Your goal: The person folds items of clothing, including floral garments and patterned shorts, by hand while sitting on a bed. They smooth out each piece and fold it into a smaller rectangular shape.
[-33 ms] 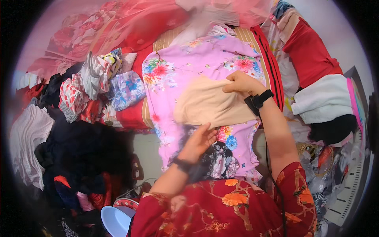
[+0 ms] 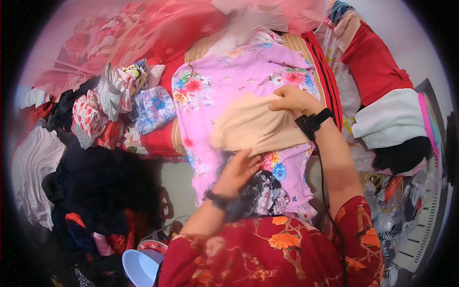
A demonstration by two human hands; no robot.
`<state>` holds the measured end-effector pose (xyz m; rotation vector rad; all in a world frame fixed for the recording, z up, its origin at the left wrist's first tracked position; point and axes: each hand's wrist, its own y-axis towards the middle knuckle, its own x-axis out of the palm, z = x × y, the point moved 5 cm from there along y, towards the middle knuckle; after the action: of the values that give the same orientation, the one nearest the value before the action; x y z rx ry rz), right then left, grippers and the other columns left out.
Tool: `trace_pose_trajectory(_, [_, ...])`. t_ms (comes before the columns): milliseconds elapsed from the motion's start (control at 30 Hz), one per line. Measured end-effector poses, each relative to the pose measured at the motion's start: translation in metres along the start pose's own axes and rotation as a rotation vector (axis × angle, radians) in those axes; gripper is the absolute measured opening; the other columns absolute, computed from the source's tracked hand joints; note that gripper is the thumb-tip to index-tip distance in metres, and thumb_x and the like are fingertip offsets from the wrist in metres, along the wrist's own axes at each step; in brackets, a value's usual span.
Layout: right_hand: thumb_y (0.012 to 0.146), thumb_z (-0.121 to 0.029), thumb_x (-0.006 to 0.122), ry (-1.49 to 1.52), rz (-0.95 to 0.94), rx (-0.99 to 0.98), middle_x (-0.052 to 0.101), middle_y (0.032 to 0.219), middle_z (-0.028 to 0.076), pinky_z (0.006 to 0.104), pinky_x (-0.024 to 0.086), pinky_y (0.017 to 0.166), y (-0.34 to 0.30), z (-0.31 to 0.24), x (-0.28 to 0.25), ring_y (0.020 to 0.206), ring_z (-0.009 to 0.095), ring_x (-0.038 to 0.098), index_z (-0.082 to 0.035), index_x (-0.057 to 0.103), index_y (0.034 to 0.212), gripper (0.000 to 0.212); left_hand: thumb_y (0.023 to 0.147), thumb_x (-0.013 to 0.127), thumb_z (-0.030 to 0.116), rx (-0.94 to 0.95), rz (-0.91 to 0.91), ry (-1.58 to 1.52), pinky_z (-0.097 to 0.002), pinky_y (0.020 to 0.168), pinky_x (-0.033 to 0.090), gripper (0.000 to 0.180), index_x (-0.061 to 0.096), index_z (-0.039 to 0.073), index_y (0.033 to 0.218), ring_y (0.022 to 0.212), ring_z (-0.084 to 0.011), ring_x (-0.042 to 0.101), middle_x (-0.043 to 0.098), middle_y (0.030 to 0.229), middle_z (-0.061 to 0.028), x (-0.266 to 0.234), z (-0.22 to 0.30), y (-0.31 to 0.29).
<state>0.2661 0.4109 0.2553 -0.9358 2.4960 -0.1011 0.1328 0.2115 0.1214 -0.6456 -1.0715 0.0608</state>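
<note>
A smooth beige garment (image 2: 258, 122), its exact kind unclear, is drawn out between my hands. My right hand (image 2: 294, 100) pinches its upper right side, the black band on its wrist trailing a cable. At the lower edge my left hand (image 2: 236, 174) has its thumb against the cloth, with the other fingers loosely bent; the grip is partly hidden. Beneath lies a lilac floral garment (image 2: 229, 67), spread flat and hanging over the near edge. A dark grey floral cloth (image 2: 268, 193) shows beyond my red sleeves, below the left hand.
Rumpled clothes (image 2: 112, 98) are heaped on the left of the red, gold-striped bedding (image 2: 184, 143). Dark garments (image 2: 107, 186) pile up nearer, above a pale blue basin (image 2: 138, 268). On the right lie a folded red cloth (image 2: 375, 64) and a white towel-like cloth (image 2: 389, 115).
My left hand has shifted very slightly to the left along the beige garment's edge. Everything else looks the same.
</note>
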Motion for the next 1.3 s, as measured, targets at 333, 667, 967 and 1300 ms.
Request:
trace_pose_trajectory(333, [0.083,-0.022,0.069,0.457,0.005,-0.404,0.063,0.083,-0.001,0.019,0.044,0.065,-0.106,-0.12,0.009,0.073,0.005,0.057,-0.004,0.062,0.096,0.023,0.085,0.06,0.016,0.551,-0.499,0.072,-0.0388,0.102,0.039,0.055,0.039,0.004,0.134,0.121,-0.0244,0.047,0.05,0.129,-0.0117,0.1,0.105,-0.138])
trace_pose_trajectory(667, [0.08,-0.006,0.066,0.472,0.316,-0.572,0.061,0.091,0.001,0.0171,0.041,0.068,-0.132,-0.12,0.001,0.076,0.004,0.053,0.001,0.059,0.116,0.037,0.074,0.063,-0.008,1.08,-0.223,0.65,-0.0308,0.09,0.046,0.052,0.054,0.005,0.123,0.102,-0.0218,0.058,0.061,0.107,-0.0092,0.114,0.15,-0.14])
trace_pose_trajectory(967, [0.078,-0.001,0.058,-0.256,0.931,-0.782,0.064,0.089,0.007,0.0275,0.047,0.077,-0.195,-0.125,-0.005,0.087,0.013,0.06,0.002,0.062,0.101,0.023,0.073,0.059,-0.007,1.746,0.147,1.41,-0.0317,0.079,0.047,0.034,0.062,0.004,0.105,0.089,-0.0244,0.061,0.063,0.094,-0.0118,0.177,0.15,-0.155])
trace_pose_trajectory(1300, [0.075,-0.005,0.064,-0.408,0.432,-0.346,0.057,0.075,0.012,0.033,0.045,0.06,-0.262,0.045,0.087,0.068,0.025,0.057,-0.002,0.065,0.084,0.01,0.067,0.066,-0.001,1.018,-0.042,1.969,-0.0373,0.065,0.045,0.018,0.066,0.007,0.084,0.072,-0.0286,0.057,0.056,0.074,-0.0102,0.019,0.019,-0.153])
